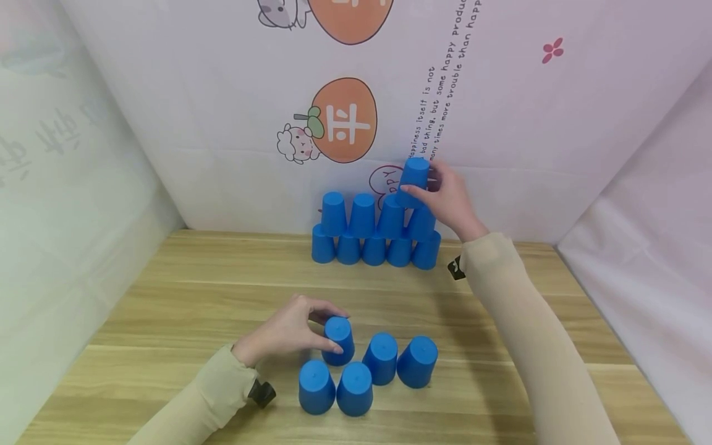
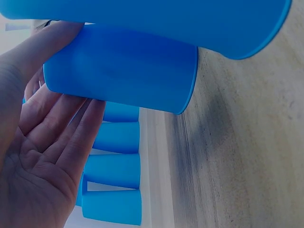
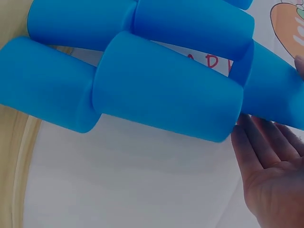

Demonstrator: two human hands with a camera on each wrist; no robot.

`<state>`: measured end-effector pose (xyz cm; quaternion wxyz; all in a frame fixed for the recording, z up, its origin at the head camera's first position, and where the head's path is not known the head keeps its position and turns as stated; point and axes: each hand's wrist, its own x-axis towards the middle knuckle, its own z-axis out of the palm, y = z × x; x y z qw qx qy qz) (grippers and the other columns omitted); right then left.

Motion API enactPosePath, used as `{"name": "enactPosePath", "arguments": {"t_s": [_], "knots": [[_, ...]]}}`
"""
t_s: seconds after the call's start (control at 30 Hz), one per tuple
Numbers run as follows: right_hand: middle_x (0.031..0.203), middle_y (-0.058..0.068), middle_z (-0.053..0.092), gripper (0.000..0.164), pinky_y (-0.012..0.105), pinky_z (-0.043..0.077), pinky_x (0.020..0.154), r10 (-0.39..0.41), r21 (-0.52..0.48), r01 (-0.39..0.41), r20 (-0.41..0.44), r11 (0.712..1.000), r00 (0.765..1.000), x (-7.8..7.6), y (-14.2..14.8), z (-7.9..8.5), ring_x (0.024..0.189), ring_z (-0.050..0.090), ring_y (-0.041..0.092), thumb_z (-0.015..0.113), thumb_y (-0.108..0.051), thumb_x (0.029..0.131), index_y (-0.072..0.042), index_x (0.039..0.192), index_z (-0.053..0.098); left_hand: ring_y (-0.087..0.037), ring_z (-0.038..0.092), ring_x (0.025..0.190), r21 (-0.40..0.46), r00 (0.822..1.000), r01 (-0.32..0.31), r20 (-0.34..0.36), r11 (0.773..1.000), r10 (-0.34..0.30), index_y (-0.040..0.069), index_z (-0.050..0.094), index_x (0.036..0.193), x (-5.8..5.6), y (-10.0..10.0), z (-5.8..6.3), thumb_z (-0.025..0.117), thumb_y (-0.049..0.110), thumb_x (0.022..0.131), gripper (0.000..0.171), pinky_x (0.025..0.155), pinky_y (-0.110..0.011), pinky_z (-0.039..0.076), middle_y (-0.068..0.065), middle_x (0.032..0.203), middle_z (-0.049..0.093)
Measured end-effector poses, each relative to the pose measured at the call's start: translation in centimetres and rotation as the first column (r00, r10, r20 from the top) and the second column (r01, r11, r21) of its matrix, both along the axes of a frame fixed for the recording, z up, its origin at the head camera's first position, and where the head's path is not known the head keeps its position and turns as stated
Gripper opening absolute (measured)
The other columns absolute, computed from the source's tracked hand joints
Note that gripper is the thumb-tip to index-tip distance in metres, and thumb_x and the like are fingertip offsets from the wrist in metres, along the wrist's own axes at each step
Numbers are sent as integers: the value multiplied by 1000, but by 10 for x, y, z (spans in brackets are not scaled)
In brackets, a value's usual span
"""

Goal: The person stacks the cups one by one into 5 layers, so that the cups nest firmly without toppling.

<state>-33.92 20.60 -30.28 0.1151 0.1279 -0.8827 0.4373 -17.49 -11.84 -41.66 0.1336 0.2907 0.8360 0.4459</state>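
My right hand grips an upside-down blue cup at the right end of a two-row wall of blue cups. In the right wrist view the gripped cup has its rim right at the narrow end of a second-row cup. Nearer the front, my left hand pinches another upside-down cup between thumb and fingers. The left wrist view shows this cup from the side, close over the tabletop, with a nearer cup partly covering it.
Several more upside-down cups stand beside the left hand on the wooden table. Behind the cup wall rises a white printed backdrop, with white cloth at both sides. Each wrist carries a small black camera.
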Motion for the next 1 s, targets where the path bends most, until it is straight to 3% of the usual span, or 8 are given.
{"name": "enactPosePath", "arguments": {"t_s": [0.3,0.53,0.67,0.8,1.0], "knots": [[156,9,45,90,53,40,111,-37,-1,37,-8,999,999,24,15,7,138,47,32,76,-53,88,-16,158,34,-6,67,101,6,1000,5,-7,1000,-4,14,71,127,0,0,-2,89,38,81,55,90,-32,55,14,112,71],[152,7,48,87,53,38,111,45,65,-41,-69,997,997,59,27,7,138,46,30,78,-53,86,-15,155,41,-6,67,102,9,1000,3,-3,1000,-3,12,71,127,-2,0,-3,88,37,81,55,90,-33,55,14,113,71],[151,7,51,82,57,39,110,105,129,-94,-87,987,991,83,33,-1,138,47,29,79,-51,86,-15,152,46,-7,67,102,5,1000,2,-4,1000,-2,12,71,127,-2,0,-3,88,37,81,55,90,-35,56,13,114,71],[150,7,51,81,64,39,106,148,176,-138,-44,975,988,109,37,-12,138,46,32,80,-52,85,-17,151,49,-6,67,101,4,1000,6,-10,1000,-6,12,71,127,-2,0,-4,88,37,81,55,90,-34,56,13,114,71],[148,8,54,75,65,44,101,218,267,-205,-18,942,976,140,39,-41,132,52,36,81,-46,86,-20,150,51,-7,67,102,16,1000,14,-15,1000,-14,10,71,127,-3,0,-5,88,35,81,55,91,-36,56,12,114,71]]}}
